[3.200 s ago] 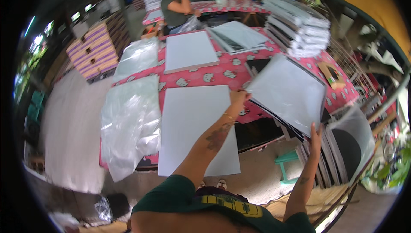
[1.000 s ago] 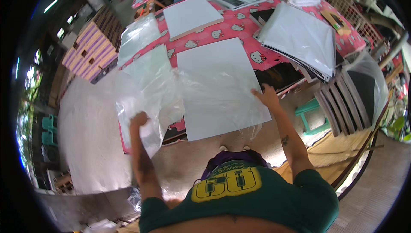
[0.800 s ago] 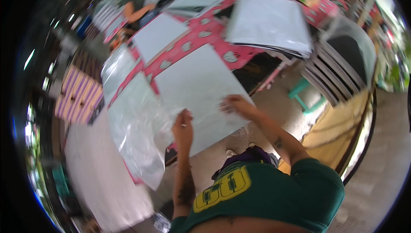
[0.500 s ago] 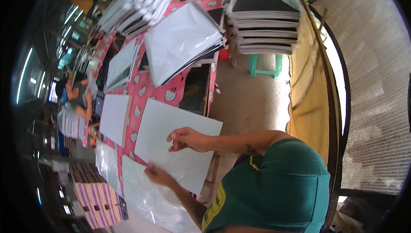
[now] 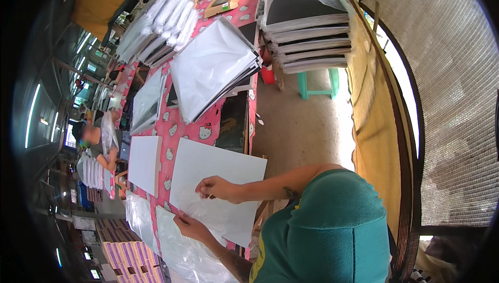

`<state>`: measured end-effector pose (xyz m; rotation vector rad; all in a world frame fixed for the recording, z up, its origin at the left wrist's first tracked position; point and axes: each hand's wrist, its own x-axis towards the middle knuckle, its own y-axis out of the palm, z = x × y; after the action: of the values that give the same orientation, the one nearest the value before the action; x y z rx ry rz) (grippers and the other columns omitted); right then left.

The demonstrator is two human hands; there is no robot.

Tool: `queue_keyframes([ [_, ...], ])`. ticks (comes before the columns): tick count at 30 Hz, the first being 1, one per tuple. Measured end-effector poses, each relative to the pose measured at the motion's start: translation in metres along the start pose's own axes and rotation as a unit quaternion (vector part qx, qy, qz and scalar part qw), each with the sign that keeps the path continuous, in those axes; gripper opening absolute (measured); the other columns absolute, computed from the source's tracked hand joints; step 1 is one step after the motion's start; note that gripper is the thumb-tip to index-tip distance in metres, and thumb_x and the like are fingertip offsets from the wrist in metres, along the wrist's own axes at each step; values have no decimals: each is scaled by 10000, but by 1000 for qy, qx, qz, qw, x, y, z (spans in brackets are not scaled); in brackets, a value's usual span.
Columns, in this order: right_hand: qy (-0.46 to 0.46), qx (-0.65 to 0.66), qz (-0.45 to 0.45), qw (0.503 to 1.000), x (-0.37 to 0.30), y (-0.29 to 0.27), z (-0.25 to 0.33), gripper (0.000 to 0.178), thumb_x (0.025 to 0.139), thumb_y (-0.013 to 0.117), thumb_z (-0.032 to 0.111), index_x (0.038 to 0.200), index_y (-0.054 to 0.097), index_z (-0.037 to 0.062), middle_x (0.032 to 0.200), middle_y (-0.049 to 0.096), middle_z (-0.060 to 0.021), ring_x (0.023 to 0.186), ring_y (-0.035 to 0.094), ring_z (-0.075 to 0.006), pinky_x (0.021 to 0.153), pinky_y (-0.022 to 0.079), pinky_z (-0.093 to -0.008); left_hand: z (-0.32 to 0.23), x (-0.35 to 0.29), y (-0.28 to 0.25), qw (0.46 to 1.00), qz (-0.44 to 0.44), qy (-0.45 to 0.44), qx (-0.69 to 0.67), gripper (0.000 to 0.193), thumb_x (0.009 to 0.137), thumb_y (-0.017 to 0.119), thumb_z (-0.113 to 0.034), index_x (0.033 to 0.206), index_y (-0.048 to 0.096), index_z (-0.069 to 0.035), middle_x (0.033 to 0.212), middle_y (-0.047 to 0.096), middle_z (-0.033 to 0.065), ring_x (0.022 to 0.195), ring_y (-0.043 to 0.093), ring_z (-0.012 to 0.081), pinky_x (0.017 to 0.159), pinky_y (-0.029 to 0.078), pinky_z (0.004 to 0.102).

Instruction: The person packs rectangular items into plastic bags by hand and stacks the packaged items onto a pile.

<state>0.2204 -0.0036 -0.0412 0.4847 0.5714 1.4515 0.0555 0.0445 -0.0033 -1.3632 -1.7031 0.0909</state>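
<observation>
A clear plastic bag [image 5: 195,259] lies along the front of the table and partly over a white flat board [image 5: 234,166]. My left hand [image 5: 193,227] is closed on the bag's edge at the board's near left side. Above the board, my right hand [image 5: 217,188] is pinched, with thin clear film running from its fingertips towards the left hand. The film is see-through, so its exact edge is hard to make out. Left of the board lies another white panel [image 5: 144,163], with more clear plastic [image 5: 139,215] just below it.
The pink patterned table cover [image 5: 205,131] runs away from me. Farther along sit bagged sheets in a stack [image 5: 213,64] and piled wrapped packs [image 5: 156,25]. Another tall stack [image 5: 309,38] stands right, above a green stool [image 5: 317,95]. A co-worker [image 5: 99,142] handles plastic at left.
My right hand has shifted slightly left over the board, and film now shows near its fingers. My left hand stays near the bag's edge. The whole view has shifted a little.
</observation>
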Motion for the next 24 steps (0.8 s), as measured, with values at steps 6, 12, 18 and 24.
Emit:
queue_keyframes([
  [6, -47, -347, -43, 936, -5, 20, -1, 341, 890, 584, 326, 1055, 588, 28, 1001, 582, -99, 981, 538, -223, 845, 415, -366, -8, -9, -2, 989, 93, 114, -34, 197, 943, 521, -136, 898, 575, 48, 748, 579, 147, 631, 513, 245, 594, 444, 347],
  [12, -163, -280, -76, 943, 1, 6, 2, 332, 862, 616, 304, 1007, 595, 6, 992, 565, -119, 982, 527, -228, 855, 416, -344, 10, -7, -1, 997, 63, 46, -28, 208, 950, 507, -155, 894, 541, 42, 744, 531, 86, 644, 441, 164, 586, 410, 299],
  [18, 26, -114, 55, 992, -7, 6, 18, 371, 830, 657, 348, 986, 614, 15, 923, 604, -69, 861, 574, -160, 728, 458, -301, -6, -1, -8, 984, 126, 35, -123, 193, 947, 510, -147, 887, 535, 35, 743, 518, 49, 670, 443, 141, 602, 408, 276],
  [24, -106, -207, -37, 972, -4, 2, 7, 374, 831, 665, 380, 911, 643, 15, 946, 584, -92, 913, 550, -168, 798, 434, -305, -21, -7, -1, 986, 142, 51, -70, 197, 950, 497, -148, 896, 532, 38, 748, 525, 86, 687, 456, 167, 640, 413, 288],
])
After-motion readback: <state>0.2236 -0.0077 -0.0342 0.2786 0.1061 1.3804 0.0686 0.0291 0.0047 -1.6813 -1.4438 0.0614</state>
